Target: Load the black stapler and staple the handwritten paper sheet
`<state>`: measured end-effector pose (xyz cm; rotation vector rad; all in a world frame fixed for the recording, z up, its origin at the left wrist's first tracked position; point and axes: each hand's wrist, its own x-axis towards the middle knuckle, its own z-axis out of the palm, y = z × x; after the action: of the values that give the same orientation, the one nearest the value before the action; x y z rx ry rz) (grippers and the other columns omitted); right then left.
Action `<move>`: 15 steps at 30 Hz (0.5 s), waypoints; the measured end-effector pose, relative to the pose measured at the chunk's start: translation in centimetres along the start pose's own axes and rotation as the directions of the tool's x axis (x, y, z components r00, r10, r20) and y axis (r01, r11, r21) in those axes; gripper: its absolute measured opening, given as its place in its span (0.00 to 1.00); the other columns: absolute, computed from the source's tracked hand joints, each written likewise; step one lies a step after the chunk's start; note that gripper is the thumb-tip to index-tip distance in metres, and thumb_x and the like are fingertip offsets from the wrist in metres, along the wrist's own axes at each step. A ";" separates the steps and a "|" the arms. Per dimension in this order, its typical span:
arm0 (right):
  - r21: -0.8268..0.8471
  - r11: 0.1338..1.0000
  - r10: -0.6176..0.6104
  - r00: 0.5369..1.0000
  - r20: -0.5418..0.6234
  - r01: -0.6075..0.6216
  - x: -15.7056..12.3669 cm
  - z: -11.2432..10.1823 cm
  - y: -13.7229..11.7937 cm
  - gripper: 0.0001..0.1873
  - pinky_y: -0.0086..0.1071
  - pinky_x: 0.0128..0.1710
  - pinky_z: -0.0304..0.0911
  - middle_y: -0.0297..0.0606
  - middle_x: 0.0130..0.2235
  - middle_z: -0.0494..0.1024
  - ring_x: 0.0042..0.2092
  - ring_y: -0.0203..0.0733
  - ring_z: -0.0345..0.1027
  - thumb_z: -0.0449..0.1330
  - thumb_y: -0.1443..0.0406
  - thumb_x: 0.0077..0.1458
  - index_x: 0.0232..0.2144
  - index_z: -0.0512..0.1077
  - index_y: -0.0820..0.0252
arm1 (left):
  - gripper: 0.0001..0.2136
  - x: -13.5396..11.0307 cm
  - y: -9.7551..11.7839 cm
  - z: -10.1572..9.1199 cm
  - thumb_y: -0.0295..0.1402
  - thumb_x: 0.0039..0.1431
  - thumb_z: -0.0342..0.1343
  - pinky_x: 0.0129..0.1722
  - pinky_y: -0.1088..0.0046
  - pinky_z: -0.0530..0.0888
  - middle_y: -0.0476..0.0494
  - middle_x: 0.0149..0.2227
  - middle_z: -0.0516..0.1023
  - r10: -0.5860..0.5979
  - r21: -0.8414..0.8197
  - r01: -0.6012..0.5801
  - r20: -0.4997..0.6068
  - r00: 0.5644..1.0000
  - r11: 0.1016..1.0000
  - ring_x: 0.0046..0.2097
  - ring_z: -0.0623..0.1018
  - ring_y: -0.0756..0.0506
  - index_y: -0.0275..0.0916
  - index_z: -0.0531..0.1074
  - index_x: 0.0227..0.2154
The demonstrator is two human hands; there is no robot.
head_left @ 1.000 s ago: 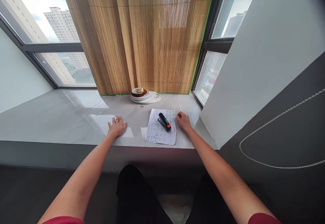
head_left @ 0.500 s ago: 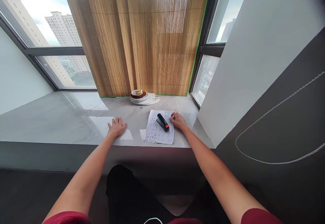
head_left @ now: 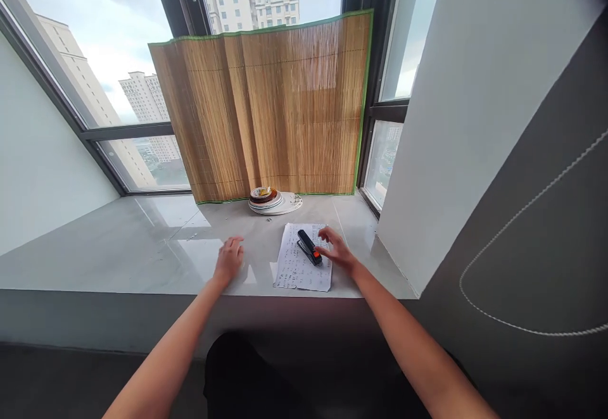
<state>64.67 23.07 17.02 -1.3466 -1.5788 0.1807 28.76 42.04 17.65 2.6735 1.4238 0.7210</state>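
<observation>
One left hand (head_left: 230, 258), one right hand (head_left: 338, 250), one stapler (head_left: 306, 242), at least one handwritten sheet (head_left: 289, 268), one plate stack (head_left: 266, 204), one slatted blind (head_left: 280, 121), one cord (head_left: 546, 333).

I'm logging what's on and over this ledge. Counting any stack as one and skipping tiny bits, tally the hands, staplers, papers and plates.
Hands: 2, left hand and right hand
Stapler: 1
Paper: 1, sheet or stack
Stack of plates: 1
Total: 5
</observation>
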 end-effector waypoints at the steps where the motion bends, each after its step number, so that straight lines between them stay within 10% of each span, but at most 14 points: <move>1: 0.009 1.000 -0.022 0.996 0.084 0.021 0.0 0.3 -0.2 0.24 0.38 0.45 0.69 0.40 0.43 0.76 0.42 0.45 0.70 0.69 0.48 0.53 0.45 0.71 0.53 | 0.22 0.0 1.6 0.3 0.31 0.72 0.39 0.69 0.58 0.65 0.33 0.65 0.71 0.094 -0.088 -0.091 0.024 0.995 0.992 0.68 0.69 0.41 0.38 0.73 0.59; 4: -0.029 0.999 -0.013 0.969 0.249 0.021 0.1 0.9 -0.4 0.33 0.39 0.49 0.68 0.39 0.45 0.78 0.44 0.46 0.72 0.72 0.53 0.49 0.54 0.68 0.53 | 0.19 0.3 7.4 2.2 0.36 0.73 0.44 0.70 0.58 0.64 0.42 0.70 0.67 0.377 -0.280 -0.327 0.146 0.915 0.903 0.69 0.67 0.42 0.44 0.72 0.59; 8: -0.150 0.989 0.030 0.991 0.130 -0.010 0.2 0.6 0.0 0.21 0.41 0.54 0.65 0.37 0.44 0.80 0.44 0.45 0.75 0.63 0.63 0.55 0.52 0.71 0.52 | 0.18 0.7 13.4 5.0 0.37 0.70 0.49 0.70 0.52 0.61 0.40 0.69 0.68 0.334 -0.242 -0.271 0.278 0.900 0.932 0.70 0.67 0.37 0.44 0.73 0.58; 15: -0.059 0.982 0.171 0.977 -0.125 -0.179 0.8 -0.5 2.1 0.14 0.42 0.54 0.68 0.36 0.42 0.82 0.46 0.47 0.76 0.59 0.67 0.53 0.42 0.77 0.53 | 0.22 0.9 13.9 4.9 0.33 0.64 0.53 0.69 0.55 0.61 0.38 0.69 0.69 0.254 -0.215 -0.195 0.295 0.921 0.957 0.69 0.67 0.36 0.43 0.68 0.61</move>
<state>66.49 24.21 16.33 -1.5239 -1.3776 0.1507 41.99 35.57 16.88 2.6780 0.9363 0.3758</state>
